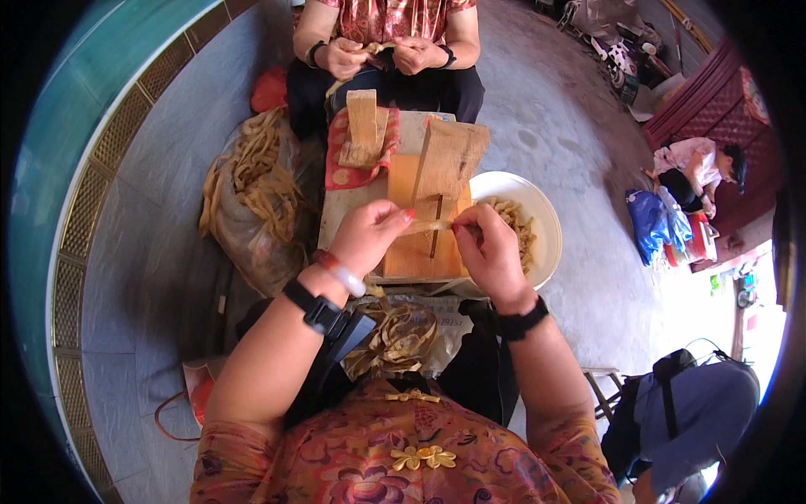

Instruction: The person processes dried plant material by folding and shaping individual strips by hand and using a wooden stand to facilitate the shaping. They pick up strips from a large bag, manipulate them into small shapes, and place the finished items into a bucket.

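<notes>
My left hand (374,236) and my right hand (491,249) pinch a short pale tan strip (431,225) stretched between their fingertips. Beneath it lies an orange-brown wooden board (403,264) with a narrow dark strip or slot, possibly a blade, running along it. A thick wooden block (450,154) leans up from the board's far part. Beside my right hand, partly covered by it, a white basin (546,252) contains several short tan pieces (526,233). A heap of long tan strips (397,334) rests on a printed plastic sack in my lap.
Opposite sits a person whose hands (378,53) hold another tan strip. A second wooden stand (362,132) stands on a red patterned cloth (334,167). Left of the low table (327,220), a plastic bag (242,246) overflows with strips. Another person (692,167) sits far right.
</notes>
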Motion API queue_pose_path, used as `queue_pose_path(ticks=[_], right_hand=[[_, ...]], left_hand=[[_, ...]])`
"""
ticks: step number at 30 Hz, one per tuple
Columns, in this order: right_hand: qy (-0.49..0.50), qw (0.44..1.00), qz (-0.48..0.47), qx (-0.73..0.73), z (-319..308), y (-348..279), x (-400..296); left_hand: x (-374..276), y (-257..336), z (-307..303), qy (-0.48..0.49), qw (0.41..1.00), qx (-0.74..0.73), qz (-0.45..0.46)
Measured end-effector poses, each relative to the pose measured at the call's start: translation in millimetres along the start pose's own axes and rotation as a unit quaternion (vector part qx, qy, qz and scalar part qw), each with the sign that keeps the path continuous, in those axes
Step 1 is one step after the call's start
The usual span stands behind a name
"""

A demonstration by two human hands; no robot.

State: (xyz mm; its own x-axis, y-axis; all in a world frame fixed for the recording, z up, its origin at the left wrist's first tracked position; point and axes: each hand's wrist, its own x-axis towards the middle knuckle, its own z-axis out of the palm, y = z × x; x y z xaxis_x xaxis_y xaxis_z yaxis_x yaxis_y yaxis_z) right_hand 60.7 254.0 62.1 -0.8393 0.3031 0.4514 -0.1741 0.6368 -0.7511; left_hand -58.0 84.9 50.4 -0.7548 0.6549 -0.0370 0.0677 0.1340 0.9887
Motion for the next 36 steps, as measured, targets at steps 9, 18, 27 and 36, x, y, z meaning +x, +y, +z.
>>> queue_pose_path(ticks=[9, 18, 27, 36], right_hand=[[-0.036, 0.975, -0.142, -0.168, -20.1, -10.3, -38.1], [-0.086, 0.964, -0.196, -0.156, -8.4, -27.8, -82.8], [-0.132, 0.974, -0.18, -0.026, 5.6, -37.7, -107.5], [-0.08, 0.804, 0.344, 0.479, 11.0, -12.7, -121.6]], left_hand=[[-37.8, -18.6, 10.1, -0.052, 0.998, 0.017, -0.031], [-92.7, -29.3, -6.9, -0.246, 0.837, -0.451, -0.188], [-103.2, -6.5, 22.0, -0.209, 0.907, 0.288, 0.227], [-99.7, -30.1, 37.4, -0.302, 0.944, -0.13, 0.019]])
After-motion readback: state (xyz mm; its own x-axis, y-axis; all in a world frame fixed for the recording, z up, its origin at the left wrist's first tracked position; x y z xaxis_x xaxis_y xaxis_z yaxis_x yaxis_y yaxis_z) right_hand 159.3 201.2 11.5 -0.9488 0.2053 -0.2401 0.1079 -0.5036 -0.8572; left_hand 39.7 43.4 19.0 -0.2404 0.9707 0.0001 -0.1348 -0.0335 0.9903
